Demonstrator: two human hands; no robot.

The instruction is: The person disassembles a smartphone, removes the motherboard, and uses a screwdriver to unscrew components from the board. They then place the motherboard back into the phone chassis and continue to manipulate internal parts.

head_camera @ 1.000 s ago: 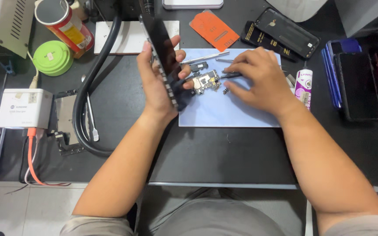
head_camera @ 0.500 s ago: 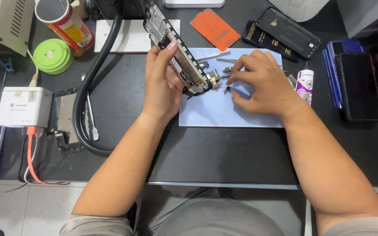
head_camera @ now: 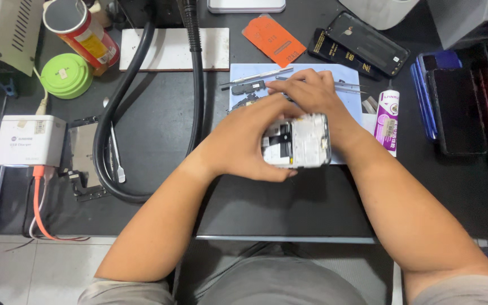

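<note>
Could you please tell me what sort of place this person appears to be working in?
It looks like a phone repair bench. The left hand holds an opened white phone frame over a pale blue work mat strewn with small parts, a black phone back cover lies nearby, and a white glue tube stands beside it.

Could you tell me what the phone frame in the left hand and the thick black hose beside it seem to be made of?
Phone frame: likely white plastic with metal shielding, judging by its pale matte edges and grey plates; motion blur leaves this open. Hose: probably rubber or soft plastic, smooth with a dull sheen, bending in a wide loop. The left hand grips the frame.
</note>
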